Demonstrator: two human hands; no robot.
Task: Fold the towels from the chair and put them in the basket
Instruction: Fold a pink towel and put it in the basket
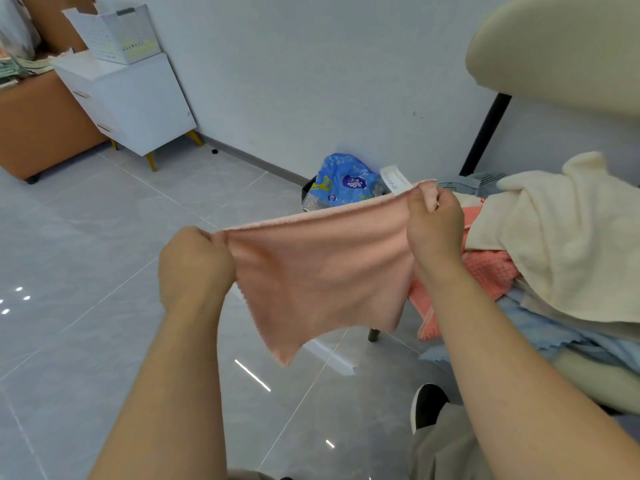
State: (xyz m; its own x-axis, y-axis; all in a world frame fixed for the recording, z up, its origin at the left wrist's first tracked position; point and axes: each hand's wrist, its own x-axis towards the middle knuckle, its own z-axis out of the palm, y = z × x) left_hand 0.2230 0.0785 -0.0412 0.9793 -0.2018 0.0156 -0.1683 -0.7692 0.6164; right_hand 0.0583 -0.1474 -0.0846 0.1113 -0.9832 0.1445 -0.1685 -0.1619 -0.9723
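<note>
Partly, chair (561,53) cut off rt; L hand (195,261), R hand (433,223) pinch towel (318,271).

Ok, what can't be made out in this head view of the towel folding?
- Head view: the grey slatted thing is mostly hidden by the right hand and the cream towel; what it is cannot be told.
- Head view: the white tag by the pink towel has print too blurred to read.
- Head view: how many towels the towel pile holds; layers overlap and the right edge cuts them off.
</note>
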